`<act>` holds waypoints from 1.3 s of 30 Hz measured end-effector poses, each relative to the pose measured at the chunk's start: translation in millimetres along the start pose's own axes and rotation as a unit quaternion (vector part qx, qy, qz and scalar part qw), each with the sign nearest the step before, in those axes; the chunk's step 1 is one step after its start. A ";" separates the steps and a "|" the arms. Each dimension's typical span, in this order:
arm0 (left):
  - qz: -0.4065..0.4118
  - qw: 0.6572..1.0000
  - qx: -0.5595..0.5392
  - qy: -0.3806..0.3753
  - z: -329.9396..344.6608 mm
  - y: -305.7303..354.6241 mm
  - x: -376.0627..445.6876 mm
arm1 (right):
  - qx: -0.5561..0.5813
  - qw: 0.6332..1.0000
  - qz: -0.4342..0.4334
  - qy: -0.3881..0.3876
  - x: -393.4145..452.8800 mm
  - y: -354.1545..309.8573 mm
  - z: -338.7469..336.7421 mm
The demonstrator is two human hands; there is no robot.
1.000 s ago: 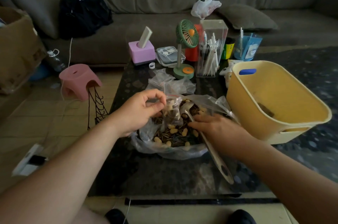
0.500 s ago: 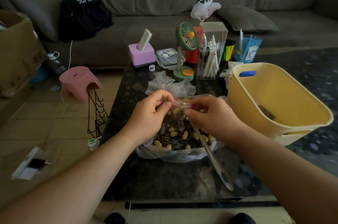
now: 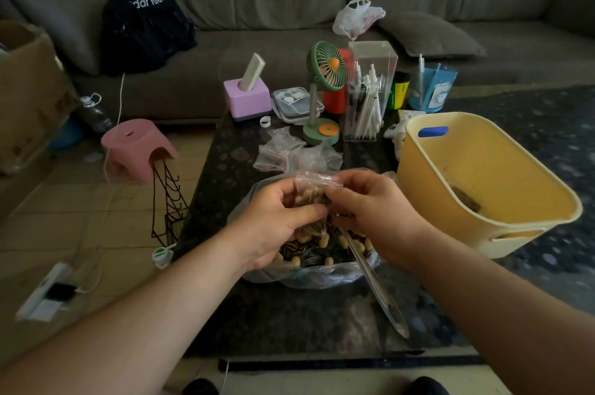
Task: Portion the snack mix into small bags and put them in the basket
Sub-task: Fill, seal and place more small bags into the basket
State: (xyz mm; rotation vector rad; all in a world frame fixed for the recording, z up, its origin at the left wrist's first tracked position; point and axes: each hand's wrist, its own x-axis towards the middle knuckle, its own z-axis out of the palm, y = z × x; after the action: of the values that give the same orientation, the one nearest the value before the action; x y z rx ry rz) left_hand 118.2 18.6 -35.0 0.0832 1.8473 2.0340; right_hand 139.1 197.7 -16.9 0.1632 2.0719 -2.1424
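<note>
Both the left hand [image 3: 277,217] and right hand [image 3: 370,211] pinch the filled small bag [image 3: 317,183] between them, just above the open snack mix [image 3: 322,249], so an unsealed top could spill nuts short of the basket [image 3: 483,227] to the right.

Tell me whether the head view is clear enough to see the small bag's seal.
Head view: dim, soft room light, no glare on the small bag; left hand and right hand cover most of it, so the seal's state is unclear; wide-angle bending stretches the yellow basket.
</note>
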 end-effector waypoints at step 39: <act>0.039 0.987 -0.025 0.155 9.0 0.2 6.6 | -0.212 0.956 -0.177 0.099 2.2 -2.6 -10.3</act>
State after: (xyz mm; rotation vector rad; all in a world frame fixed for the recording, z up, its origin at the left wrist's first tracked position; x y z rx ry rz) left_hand 114.8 29.3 -35.0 -0.1883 1.9992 2.2514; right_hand 136.1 208.0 -15.2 -0.0537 2.8074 -1.8456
